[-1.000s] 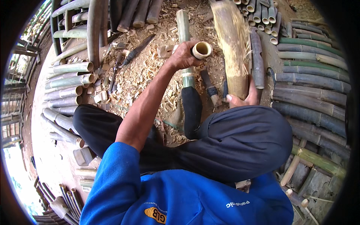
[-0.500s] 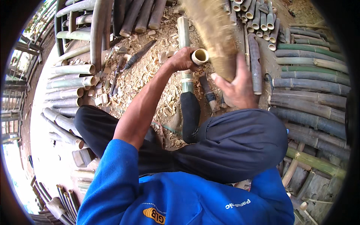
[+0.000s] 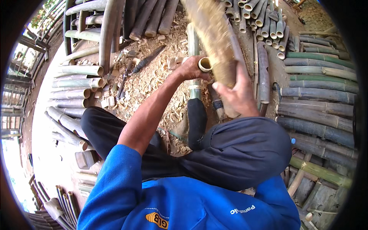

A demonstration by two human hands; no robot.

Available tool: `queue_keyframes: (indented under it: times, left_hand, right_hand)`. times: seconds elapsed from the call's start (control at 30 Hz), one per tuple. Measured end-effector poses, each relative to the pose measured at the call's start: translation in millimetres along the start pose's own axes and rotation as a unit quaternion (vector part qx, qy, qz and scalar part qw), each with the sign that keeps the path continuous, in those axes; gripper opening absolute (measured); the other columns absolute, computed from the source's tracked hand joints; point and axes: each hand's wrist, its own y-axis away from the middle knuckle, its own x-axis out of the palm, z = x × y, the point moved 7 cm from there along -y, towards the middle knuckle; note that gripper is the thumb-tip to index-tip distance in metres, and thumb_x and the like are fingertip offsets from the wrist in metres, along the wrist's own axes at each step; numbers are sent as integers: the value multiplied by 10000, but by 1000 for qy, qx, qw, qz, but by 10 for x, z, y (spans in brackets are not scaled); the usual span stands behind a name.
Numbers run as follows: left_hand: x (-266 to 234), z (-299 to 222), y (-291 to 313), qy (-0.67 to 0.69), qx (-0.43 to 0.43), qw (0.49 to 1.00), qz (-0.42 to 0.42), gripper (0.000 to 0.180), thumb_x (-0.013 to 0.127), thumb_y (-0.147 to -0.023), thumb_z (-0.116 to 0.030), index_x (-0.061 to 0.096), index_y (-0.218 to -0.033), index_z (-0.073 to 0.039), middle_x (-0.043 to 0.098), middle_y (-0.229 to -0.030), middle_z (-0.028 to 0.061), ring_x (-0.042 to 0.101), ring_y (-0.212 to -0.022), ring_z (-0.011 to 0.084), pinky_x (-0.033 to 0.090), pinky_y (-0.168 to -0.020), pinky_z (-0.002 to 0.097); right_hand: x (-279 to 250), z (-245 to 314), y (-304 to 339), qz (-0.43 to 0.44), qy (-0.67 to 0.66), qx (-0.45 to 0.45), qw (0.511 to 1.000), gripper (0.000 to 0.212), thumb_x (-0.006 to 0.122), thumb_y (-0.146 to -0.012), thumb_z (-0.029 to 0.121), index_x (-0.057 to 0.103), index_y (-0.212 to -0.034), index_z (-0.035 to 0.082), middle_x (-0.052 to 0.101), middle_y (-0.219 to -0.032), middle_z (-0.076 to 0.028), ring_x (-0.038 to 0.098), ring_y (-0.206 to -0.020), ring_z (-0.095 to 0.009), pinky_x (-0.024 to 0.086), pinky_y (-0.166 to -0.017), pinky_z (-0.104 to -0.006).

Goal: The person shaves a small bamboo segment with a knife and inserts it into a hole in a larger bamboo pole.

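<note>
My left hand (image 3: 193, 69) is wrapped round a bamboo tube (image 3: 205, 64), its round open end turned up toward me. My right hand (image 3: 238, 94) grips the lower end of a thick, rough, straw-coloured fibrous club (image 3: 214, 40), smeared by motion. The club's lower part is right beside the tube's mouth; whether they touch I cannot tell. Beneath my left hand, a long pale green bamboo pole (image 3: 193, 42) runs away from my black-socked foot (image 3: 197, 120). A tool with a dark-wrapped handle (image 3: 217, 104) lies partly hidden below the hands.
Pale shavings (image 3: 143, 92) cover the ground. On the left lie a dark-wrapped tool (image 3: 147, 60), a narrow blade (image 3: 124, 81) and several bamboo lengths (image 3: 82, 70). Stacked bamboo poles (image 3: 318, 92) fill the right side, with a pile of cut tubes (image 3: 264, 23) at the far right.
The whole view has shifted slightly. My right hand and the club have moved a little left, closer to the tube. My left hand keeps its hold on the tube.
</note>
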Motion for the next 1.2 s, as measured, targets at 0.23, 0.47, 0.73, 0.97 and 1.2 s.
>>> queue_keyframes:
  times: [0.23, 0.47, 0.73, 0.97, 1.2]
  left_hand:
    - [-256, -108, -168, -162, 96, 982, 15, 710, 954, -648, -233, 665, -1283, -101, 743, -1101, 66, 688, -998, 175, 558, -921, 363]
    - [-129, -63, 37, -99, 26, 994, 22, 733, 932, -614, -115, 639, -1286, -121, 710, -1199, 87, 654, -1128, 218, 547, -973, 394]
    - [10, 1519, 786, 112, -334, 898, -263, 296, 839, -705, -29, 694, -950, 51, 686, -796, 104, 614, -609, 161, 509, -492, 342]
    - [-57, 1288, 1071, -2, -179, 920, -348, 336, 861, -753, -175, 699, -999, -12, 684, -824, 73, 653, -725, 181, 548, -683, 347]
    - [-40, 1325, 741, -34, -193, 927, -320, 180, 760, -802, -166, 754, -853, 6, 739, -848, 168, 718, -782, 297, 559, -745, 424]
  right_hand:
    - [38, -110, -78, -119, 181, -112, 970, 606, 769, -769, 147, 474, -1259, -53, 684, -990, -213, 703, -873, -336, 560, -824, -443]
    - [-69, 142, -133, 17, 130, -13, 991, 590, 763, -789, 180, 492, -1272, -24, 695, -1023, -241, 719, -912, -353, 563, -837, -444]
    - [-64, -552, 73, -78, 323, 71, 941, 612, 771, -765, 106, 472, -1272, -60, 682, -991, -254, 712, -931, -346, 555, -810, -446]
    - [117, 216, 29, -48, 25, -13, 998, 566, 786, -763, 114, 498, -1234, -13, 684, -1007, -231, 710, -925, -342, 536, -858, -431]
    - [445, -536, 67, -25, 236, 53, 970, 639, 801, -751, 196, 501, -1276, -7, 692, -987, -283, 705, -923, -440, 551, -838, -487]
